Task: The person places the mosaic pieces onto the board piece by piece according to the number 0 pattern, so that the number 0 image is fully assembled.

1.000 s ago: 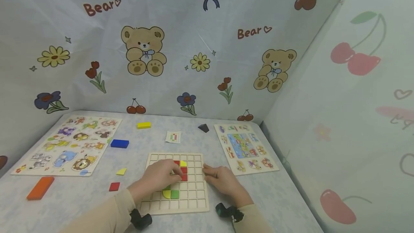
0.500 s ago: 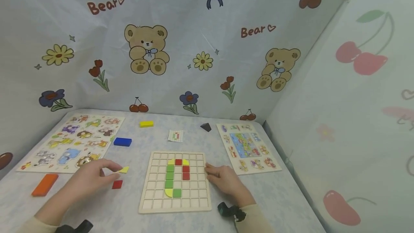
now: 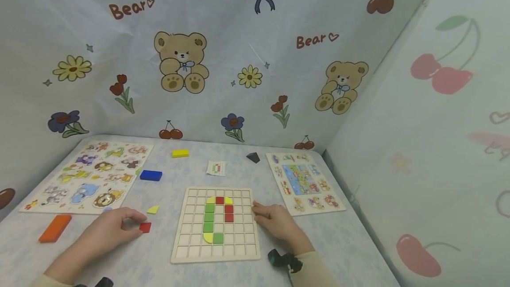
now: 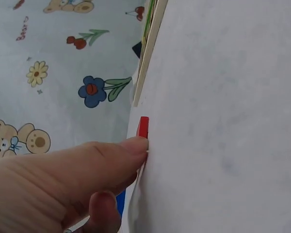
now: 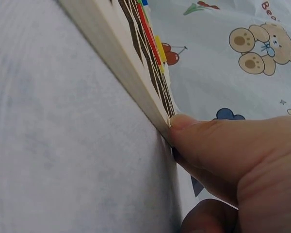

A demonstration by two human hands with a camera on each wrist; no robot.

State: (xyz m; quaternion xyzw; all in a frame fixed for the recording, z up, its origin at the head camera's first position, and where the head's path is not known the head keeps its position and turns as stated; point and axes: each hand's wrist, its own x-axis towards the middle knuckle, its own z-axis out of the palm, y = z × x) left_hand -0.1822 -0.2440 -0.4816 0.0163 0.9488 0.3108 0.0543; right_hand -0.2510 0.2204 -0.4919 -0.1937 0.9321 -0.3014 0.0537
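Note:
My left hand [image 3: 108, 228] pinches a small red square tile [image 3: 145, 227] at its near-left edge, low over the table. In the left wrist view the thumb lies along the tile [image 4: 143, 127], which is seen edge-on. Just beyond it lies a yellow quarter-round tile [image 3: 153, 209]. The fingertips of my right hand [image 3: 279, 225] rest against the right edge of a wooden grid board [image 3: 243, 249]. A ring of green, red and yellow tiles [image 3: 209, 217] sits in the board's squares, open at its lower right.
An animal puzzle board [image 3: 67, 189] lies at the left, another puzzle board [image 3: 275, 163] at the right. Orange [image 3: 55, 228], blue [image 3: 151, 175], yellow [image 3: 180, 153] and black blocks [image 3: 253, 157] are spread about. A small pattern card [image 3: 216, 168] lies behind the grid.
My left hand has moved from the grid board to the left, over to the yellow quarter-round tile, then down to the red square tile, which it now pinches. The right hand stays at the board's edge.

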